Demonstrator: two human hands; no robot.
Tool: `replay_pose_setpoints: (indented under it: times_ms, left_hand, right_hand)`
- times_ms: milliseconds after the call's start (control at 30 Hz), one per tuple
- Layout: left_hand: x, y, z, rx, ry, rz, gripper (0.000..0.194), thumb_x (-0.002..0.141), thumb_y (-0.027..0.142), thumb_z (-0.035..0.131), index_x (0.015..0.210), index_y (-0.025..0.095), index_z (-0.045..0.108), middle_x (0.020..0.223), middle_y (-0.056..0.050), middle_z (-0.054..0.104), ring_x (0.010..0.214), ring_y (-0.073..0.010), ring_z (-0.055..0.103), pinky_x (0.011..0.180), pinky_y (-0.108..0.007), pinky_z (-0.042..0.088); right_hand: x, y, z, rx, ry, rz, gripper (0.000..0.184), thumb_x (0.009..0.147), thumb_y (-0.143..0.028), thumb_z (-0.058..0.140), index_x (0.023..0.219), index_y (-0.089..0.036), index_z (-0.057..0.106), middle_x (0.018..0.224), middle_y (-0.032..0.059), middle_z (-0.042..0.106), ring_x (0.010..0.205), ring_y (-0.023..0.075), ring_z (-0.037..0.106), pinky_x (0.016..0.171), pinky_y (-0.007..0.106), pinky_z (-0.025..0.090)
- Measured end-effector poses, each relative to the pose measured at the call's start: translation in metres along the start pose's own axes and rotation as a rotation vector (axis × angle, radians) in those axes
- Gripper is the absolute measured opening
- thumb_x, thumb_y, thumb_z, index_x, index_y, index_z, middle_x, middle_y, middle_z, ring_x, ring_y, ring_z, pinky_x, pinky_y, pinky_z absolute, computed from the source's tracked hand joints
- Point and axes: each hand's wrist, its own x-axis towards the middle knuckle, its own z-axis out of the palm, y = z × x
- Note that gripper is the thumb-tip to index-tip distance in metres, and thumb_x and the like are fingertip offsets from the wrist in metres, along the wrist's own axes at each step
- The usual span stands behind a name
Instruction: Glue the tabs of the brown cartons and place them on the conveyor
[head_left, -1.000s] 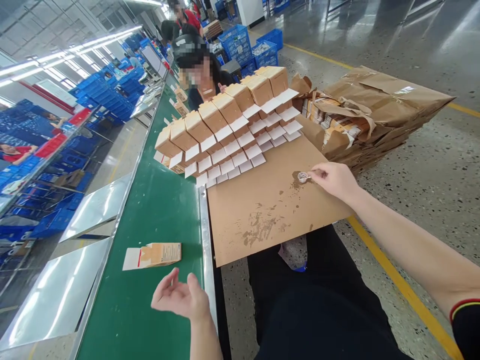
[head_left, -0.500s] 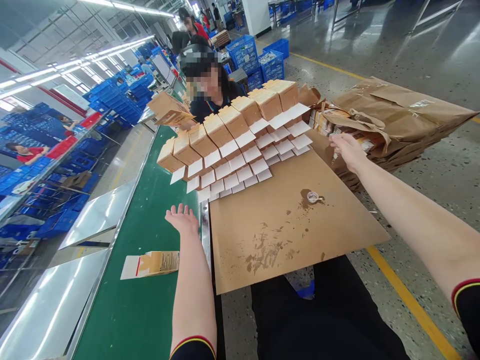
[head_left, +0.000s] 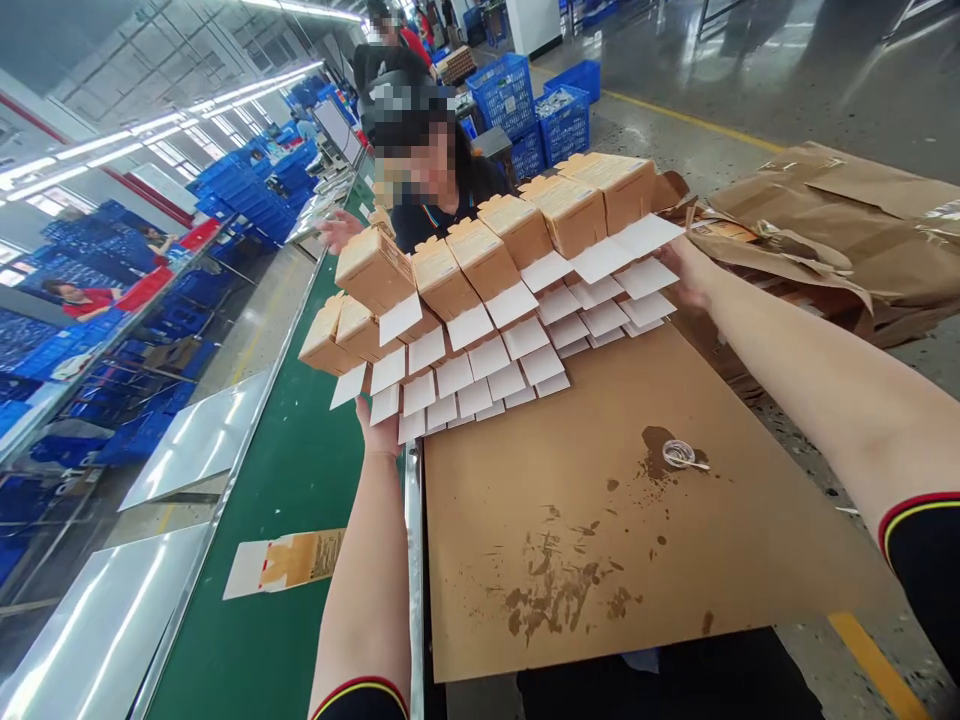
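Observation:
A stack of small brown cartons (head_left: pixel 480 255) lies in tiers on a brown cardboard sheet (head_left: pixel 600 400). White open flaps (head_left: pixel 469 328) stick out toward me. My left hand (head_left: pixel 381 432) is against the lower left end of the stack, most of its fingers hidden by the cartons. Against the right end, beside the outermost flaps, is my right hand (head_left: pixel 686 272), its fingertips partly hidden. Both hands clasp the stack between them. One flattened carton (head_left: pixel 289 562) lies on the green work surface (head_left: pixel 270 480) by my left forearm.
A co-worker (head_left: pixel 442 190) sits behind the stack, a hand (head_left: pixel 341 230) raised at its left. A clear tape-like ring (head_left: pixel 679 455) lies near dark wet-looking stains on the sheet. Brown paper-wrapped bundles (head_left: pixel 885 220) are at right. Blue crates (head_left: pixel 502 95) stand behind.
Both hands have moved inward to the stack's ends. The carton held by the co-worker at the left now rests on the top left of the stack. My view has shifted slightly.

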Motion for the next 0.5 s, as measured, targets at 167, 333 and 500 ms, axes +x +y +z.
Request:
replay_pose_setpoints:
  times_ms: [167, 333, 500]
  left_hand:
    - [-0.002, -0.005, 0.003, -0.015, -0.020, 0.021, 0.066, 0.093, 0.078, 0.079, 0.127, 0.023, 0.085, 0.137, -0.017, 0.086, 0.154, -0.0504, 0.068, 0.119, -0.060, 0.067]
    - [-0.004, -0.010, 0.001, -0.019, -0.044, 0.033, 0.075, 0.094, 0.084, 0.074, 0.137, 0.022, 0.083, 0.138, -0.016, 0.085, 0.149, -0.0457, 0.072, 0.118, -0.058, 0.066]
    - [-0.004, -0.013, 0.006, -0.019, -0.065, 0.063, 0.071, 0.096, 0.082, 0.073, 0.136, 0.024, 0.083, 0.139, -0.015, 0.084, 0.146, -0.0425, 0.074, 0.117, -0.056, 0.066]
  right_hand:
    - [0.007, -0.002, 0.012, 0.123, -0.076, 0.142, 0.066, 0.127, -0.058, 0.032, 0.105, -0.015, 0.077, 0.104, 0.0128, 0.086, 0.095, 0.0197, 0.072, 0.097, 0.040, 0.058]
    - [0.008, 0.001, 0.019, -0.047, 0.036, 0.053, 0.057, 0.120, -0.060, 0.055, 0.098, -0.015, 0.080, 0.102, 0.0138, 0.086, 0.097, 0.0234, 0.073, 0.099, 0.042, 0.058]
    - [0.000, 0.002, 0.021, -0.030, -0.007, -0.004, 0.065, 0.123, -0.064, 0.042, 0.101, -0.015, 0.080, 0.099, 0.0115, 0.085, 0.097, 0.0221, 0.072, 0.101, 0.040, 0.058]
